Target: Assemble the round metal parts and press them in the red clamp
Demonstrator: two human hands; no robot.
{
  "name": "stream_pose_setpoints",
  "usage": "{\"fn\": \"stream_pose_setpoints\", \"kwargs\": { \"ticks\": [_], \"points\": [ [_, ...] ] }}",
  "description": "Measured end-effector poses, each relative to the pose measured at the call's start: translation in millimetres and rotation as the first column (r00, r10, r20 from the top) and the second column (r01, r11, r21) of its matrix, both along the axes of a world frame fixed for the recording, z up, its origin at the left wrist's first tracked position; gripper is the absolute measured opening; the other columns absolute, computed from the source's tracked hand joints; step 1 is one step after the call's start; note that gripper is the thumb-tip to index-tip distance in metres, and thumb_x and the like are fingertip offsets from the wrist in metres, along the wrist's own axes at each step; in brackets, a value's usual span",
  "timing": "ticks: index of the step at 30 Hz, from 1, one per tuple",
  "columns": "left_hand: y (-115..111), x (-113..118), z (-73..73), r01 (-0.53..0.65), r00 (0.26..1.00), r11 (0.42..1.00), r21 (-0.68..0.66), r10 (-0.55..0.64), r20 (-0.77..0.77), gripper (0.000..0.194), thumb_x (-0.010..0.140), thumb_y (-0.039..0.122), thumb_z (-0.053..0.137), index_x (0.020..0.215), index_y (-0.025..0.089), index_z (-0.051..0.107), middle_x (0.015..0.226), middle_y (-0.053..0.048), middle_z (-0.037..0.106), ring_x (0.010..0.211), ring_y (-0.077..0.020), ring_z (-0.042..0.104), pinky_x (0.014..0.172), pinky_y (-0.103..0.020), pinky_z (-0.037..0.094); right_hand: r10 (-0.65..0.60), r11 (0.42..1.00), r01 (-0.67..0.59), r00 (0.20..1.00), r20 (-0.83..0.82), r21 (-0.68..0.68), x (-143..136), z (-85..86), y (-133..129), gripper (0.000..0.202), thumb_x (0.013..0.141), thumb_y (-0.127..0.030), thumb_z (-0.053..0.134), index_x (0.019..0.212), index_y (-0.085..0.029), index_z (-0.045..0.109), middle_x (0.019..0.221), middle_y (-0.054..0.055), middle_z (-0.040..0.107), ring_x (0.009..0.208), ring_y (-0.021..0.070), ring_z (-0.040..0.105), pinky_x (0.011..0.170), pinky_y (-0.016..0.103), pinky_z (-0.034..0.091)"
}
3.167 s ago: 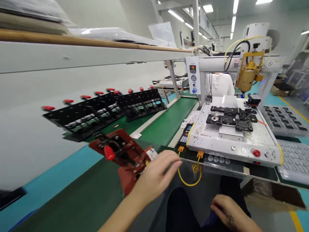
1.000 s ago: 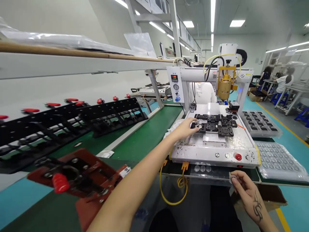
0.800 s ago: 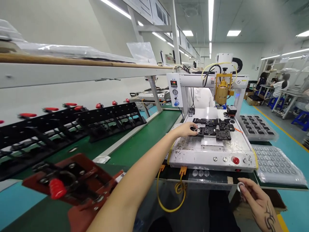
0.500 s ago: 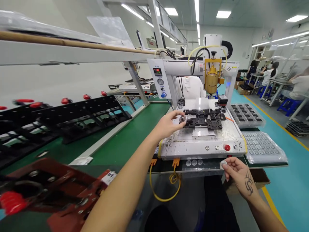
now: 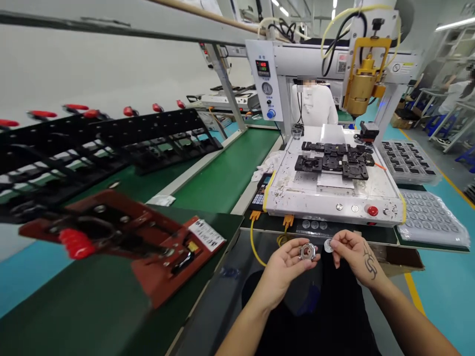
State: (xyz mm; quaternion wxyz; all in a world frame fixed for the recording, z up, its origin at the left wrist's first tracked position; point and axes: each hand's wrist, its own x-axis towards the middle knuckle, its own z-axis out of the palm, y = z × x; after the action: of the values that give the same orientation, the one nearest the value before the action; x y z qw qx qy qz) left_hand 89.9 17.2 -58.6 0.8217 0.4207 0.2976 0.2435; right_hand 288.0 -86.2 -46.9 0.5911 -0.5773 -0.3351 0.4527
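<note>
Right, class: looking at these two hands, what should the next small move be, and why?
Perhaps bring the small disc in the right hand over the round case in the left hand: the two are held close together but apart, and the case's round face is in plain view.

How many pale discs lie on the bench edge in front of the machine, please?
3, in a row: a left disc nearest an orange plug, a middle disc, and a right disc nearest the right hand.
</note>
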Motion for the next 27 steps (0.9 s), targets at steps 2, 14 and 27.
{"fn": "stream_pose_setpoints", "kwargs": {
  "ticks": [2, 14, 27],
  "points": [
    [-5, -4, 1.7, -0.012, 1.000, 0.998, -0.059, 0.012, 0.005, 0.067, 0.066, 0.023, 0.103, 0.123, 0.016, 0.070, 0.115, -0.013, 0.082, 0.109, -0.0297, 0.081, 0.098, -0.037, 0.064, 0.056, 0.998, -0.057, 0.997, -0.048, -0.015, -2, -6.4, 0, 0.044, 0.090, -0.060, 0.082, 0.083, -0.020, 0.065, 0.059, -0.002, 0.066, 0.052, 0.0121, 0.059, 0.057, 0.026, 0.049],
    [-21, -22, 12.0, -0.026, 0.996, 0.996, -0.088, 0.033, 0.079, 0.053, 0.089, 0.045, 0.088, 0.133, 0.017, 0.075, 0.121, -0.015, 0.082, 0.118, -0.0318, 0.077, 0.110, -0.050, 0.061, 0.207, 0.971, -0.204, 0.978, 0.015, -0.123, -9, 6.9, -11, 0.046, 0.096, -0.064, 0.072, 0.084, -0.021, 0.061, 0.061, -0.003, 0.057, 0.054, 0.0119, 0.044, 0.055, 0.027, 0.035],
    [-33, -21, 13.6, -0.037, 0.995, 0.999, 0.016, 0.035, 0.092, 0.053, 0.093, 0.047, 0.083, 0.138, 0.020, 0.074, 0.134, -0.015, 0.077, 0.120, -0.0325, 0.075, 0.111, -0.052, 0.061, 0.230, 0.971, -0.239, 0.932, 0.279, -0.002, -32, 19.3, -2, 0.032, 0.103, -0.049, 0.067, 0.085, -0.023, 0.062, 0.113, 0.007, 0.069, 0.105, 0.0232, 0.064, 0.092, 0.032, 0.052]
  ]
}}
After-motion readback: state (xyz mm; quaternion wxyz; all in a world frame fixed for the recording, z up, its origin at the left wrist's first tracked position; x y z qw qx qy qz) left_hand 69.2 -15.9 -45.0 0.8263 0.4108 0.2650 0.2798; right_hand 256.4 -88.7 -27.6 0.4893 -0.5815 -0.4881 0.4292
